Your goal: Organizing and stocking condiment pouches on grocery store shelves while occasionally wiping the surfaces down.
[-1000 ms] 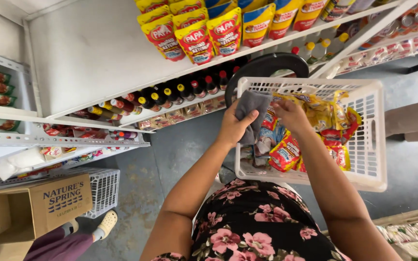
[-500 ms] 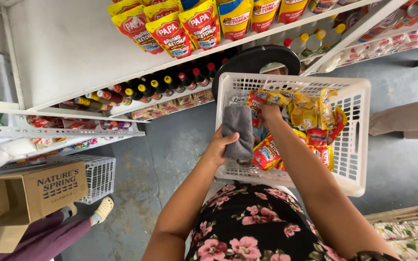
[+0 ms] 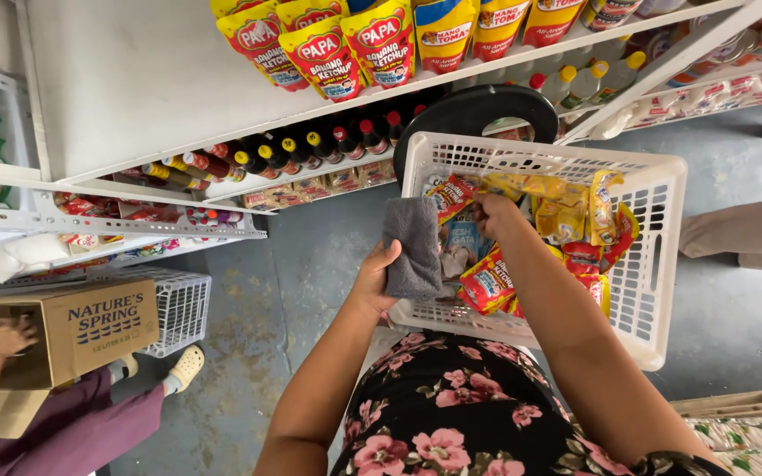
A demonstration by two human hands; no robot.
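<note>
My left hand (image 3: pixel 374 280) holds a grey cloth (image 3: pixel 414 245) against the near left rim of a white plastic basket (image 3: pixel 651 256). Inside the basket, my right hand (image 3: pixel 496 217) grips a strip of red and yellow sachets (image 3: pixel 465 192). More strips of yellow and red sachets (image 3: pixel 588 220) and a red packet (image 3: pixel 487 280) lie in the basket. The basket rests on a black round stool (image 3: pixel 478 109) in front of me.
White shelves (image 3: pixel 134 97) carry red sauce pouches (image 3: pixel 328 48) above and dark bottles (image 3: pixel 293 145) below. A person in purple (image 3: pixel 72 427) reaches into a cardboard box (image 3: pixel 81 328) at lower left, beside a second white basket (image 3: pixel 183 304). Another person's leg (image 3: pixel 743 234) shows at right.
My left hand with the grey cloth has dropped from inside the basket to its near left rim. My right hand stays in the basket, now pinching a sachet strip.
</note>
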